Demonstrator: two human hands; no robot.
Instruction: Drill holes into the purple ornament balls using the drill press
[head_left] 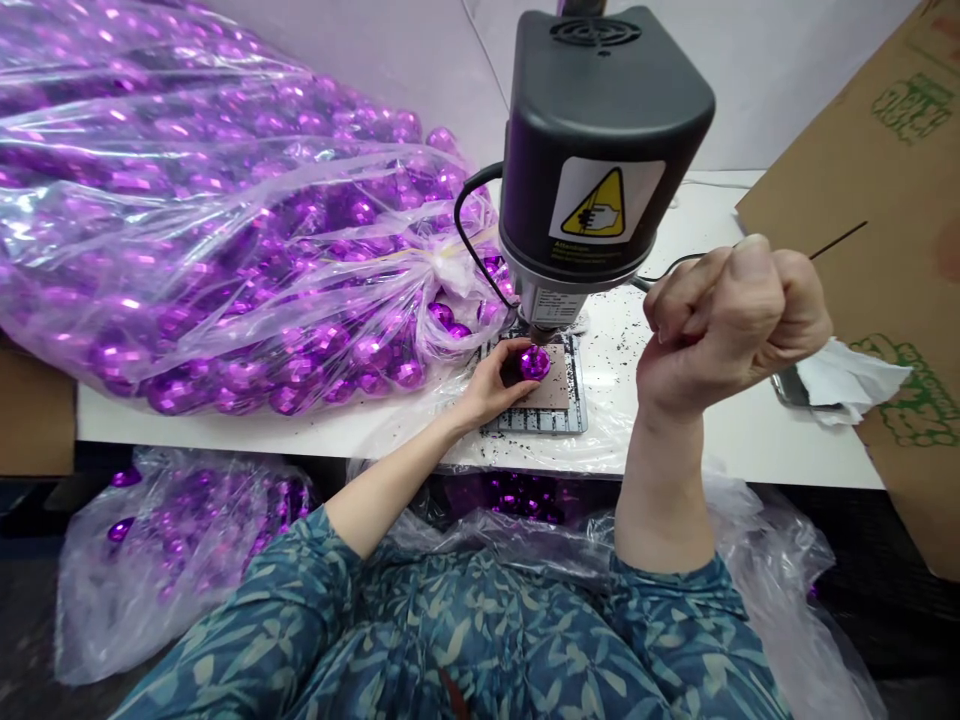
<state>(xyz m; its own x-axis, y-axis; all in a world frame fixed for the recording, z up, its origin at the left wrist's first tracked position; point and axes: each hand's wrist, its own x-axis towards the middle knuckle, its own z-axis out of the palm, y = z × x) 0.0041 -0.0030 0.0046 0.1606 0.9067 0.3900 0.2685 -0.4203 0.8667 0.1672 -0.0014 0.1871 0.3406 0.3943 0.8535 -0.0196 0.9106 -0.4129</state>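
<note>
A shiny purple mirrored ball (535, 363) sits on a small brown board (553, 392), under the tip of a black bench drill press (600, 130). My left hand (496, 382) is closed around the ball from the left, thumb at its lower side and fingers behind it. To the right of the machine, my right hand (739, 325) is raised in a fist around the press's feed handle. The part inside the fist is hidden, while a thin dark rod (840, 241) sticks out beyond it. Beneath the board lies a slotted metal base (577, 415).
A large clear bag of purple mirrored balls (247, 240) fills the table's left side, its neck gathered. Dark flecks litter the white table (720, 440). White paper (851, 380) lies at right beside a cardboard box (892, 130). Another bag of balls (180, 540) hangs below the edge.
</note>
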